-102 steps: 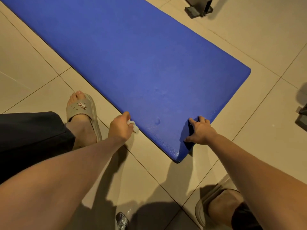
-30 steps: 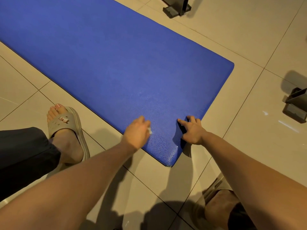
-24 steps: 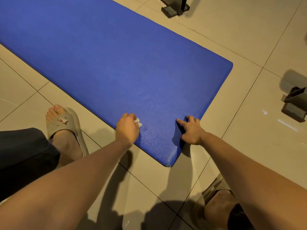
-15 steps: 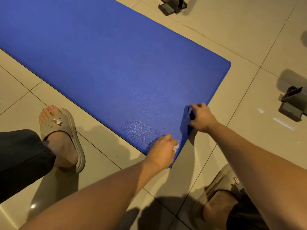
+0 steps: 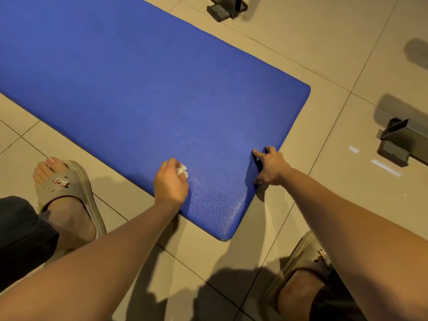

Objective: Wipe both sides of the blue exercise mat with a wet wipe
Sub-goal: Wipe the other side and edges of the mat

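The blue exercise mat (image 5: 148,84) lies flat on the tiled floor, running from the upper left to a near corner at lower centre. My left hand (image 5: 170,184) presses a small crumpled white wet wipe (image 5: 182,169) onto the mat close to its near long edge. A damp sheen shows on the mat around the near corner. My right hand (image 5: 269,166) grips the mat's short end edge, fingers on top and thumb at the side.
My feet in beige slippers stand on the tiles, one at the left (image 5: 67,193) and one at the lower right (image 5: 301,272). Dark metal equipment bases stand at the top (image 5: 228,8) and at the right (image 5: 403,142).
My left hand with the wipe has slid back from the mat's near corner to the left along the near edge. My right hand has shifted slightly along the end edge.
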